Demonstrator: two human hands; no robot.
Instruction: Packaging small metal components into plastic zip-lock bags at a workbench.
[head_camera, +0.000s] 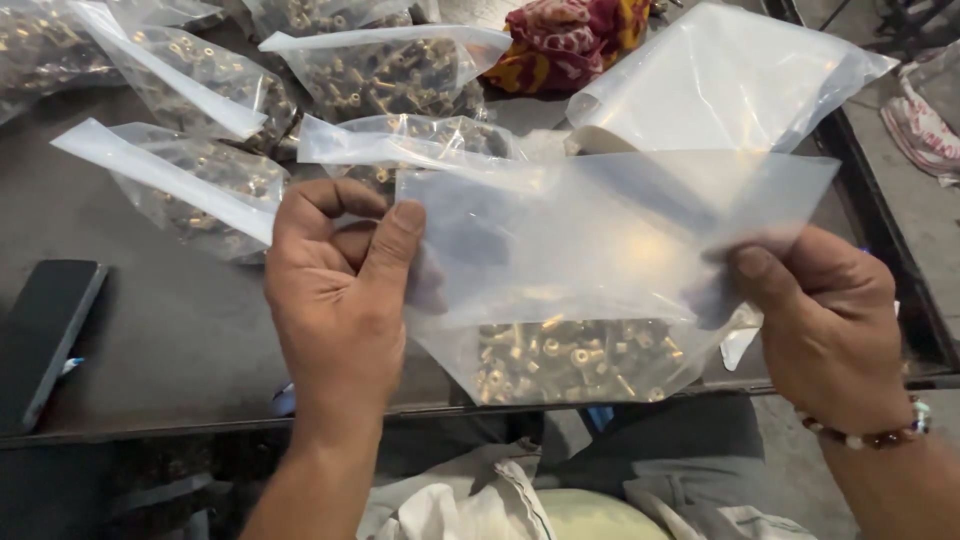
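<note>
Right now both hands pinch one clear plastic bag (600, 260) above the table edge (200, 425): left hand (340, 300) clamped on its left side, right hand (820, 320) on the right. Brass fittings (575, 360) sag at the bottom. Risk: the slick film slips from a pinch, the bag tips, and fittings spill toward the lap.

Filled clear bags of brass fittings (390, 75) crowd the dark desk (170, 330); a black phone (45, 335) lies left; patterned red cloth (570, 40) behind.
</note>
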